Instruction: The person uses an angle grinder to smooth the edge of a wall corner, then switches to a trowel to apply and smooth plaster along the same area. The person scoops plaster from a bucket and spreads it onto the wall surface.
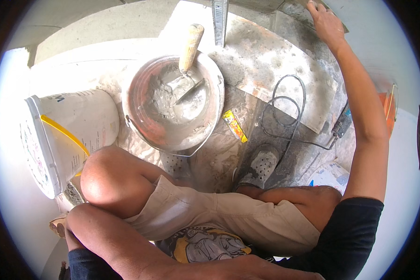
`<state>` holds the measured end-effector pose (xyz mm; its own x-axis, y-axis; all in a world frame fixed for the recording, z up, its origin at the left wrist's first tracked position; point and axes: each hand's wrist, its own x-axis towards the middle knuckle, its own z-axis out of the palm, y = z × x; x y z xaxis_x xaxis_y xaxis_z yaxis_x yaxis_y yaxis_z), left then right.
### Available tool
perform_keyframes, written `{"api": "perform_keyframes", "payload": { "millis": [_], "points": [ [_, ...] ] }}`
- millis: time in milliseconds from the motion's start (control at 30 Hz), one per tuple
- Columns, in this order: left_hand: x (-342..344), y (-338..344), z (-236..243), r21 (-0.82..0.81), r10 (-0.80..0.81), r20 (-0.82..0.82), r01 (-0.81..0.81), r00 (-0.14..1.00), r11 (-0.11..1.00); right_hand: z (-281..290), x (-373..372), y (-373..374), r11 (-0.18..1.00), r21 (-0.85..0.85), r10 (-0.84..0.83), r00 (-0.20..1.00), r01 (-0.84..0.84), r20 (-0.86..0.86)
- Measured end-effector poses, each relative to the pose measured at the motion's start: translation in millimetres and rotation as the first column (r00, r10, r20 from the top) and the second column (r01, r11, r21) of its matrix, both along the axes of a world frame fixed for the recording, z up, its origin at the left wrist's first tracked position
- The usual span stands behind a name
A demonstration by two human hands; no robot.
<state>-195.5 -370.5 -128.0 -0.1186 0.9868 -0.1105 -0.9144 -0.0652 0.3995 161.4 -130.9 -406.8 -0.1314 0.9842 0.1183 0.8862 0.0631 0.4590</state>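
My right arm stretches out to the far right, and my right hand (327,22) has its fingers bent against a flat grey piece (343,24) beside the wall; its kind is unclear. My left forearm crosses my lap, and my left hand (280,271) lies at the lower edge with its fingers cut off from view. In front of me stands a bucket (134,116) with wet grey mortar (165,100) inside. A trowel (190,49) with a wooden handle leans in it, its blade in the mortar.
A white tub (86,119) with a yellow handle lies on its side at left. A black cable (289,97) loops to a dark power tool (343,123) near my right arm. A yellow packet (234,126) lies beside the bucket. A metal straightedge (219,23) stands behind.
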Motion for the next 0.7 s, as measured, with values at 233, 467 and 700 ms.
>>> {"api": "perform_keyframes", "payload": {
  "millis": [233, 467, 700],
  "points": [
    [-22, 10, 3, -0.083, -0.328, 0.147, 0.342, 0.933, 0.936, -7, 4, -28, 0.983, -0.05, -0.186, 0.941, 0.179, -0.283],
    [-25, 0, 16, -0.214, -0.368, 0.314, 0.443, 0.875, 0.87, 6, -47, -15, 0.942, 0.254, -0.035, 0.813, 0.221, -0.581],
    [-37, 6, 8, -0.123, -0.535, 0.276, 0.582, 0.798, 0.804, -45, -20, -10, 0.94, -0.154, -0.339, 0.876, 0.303, -0.344]
  ]
}}
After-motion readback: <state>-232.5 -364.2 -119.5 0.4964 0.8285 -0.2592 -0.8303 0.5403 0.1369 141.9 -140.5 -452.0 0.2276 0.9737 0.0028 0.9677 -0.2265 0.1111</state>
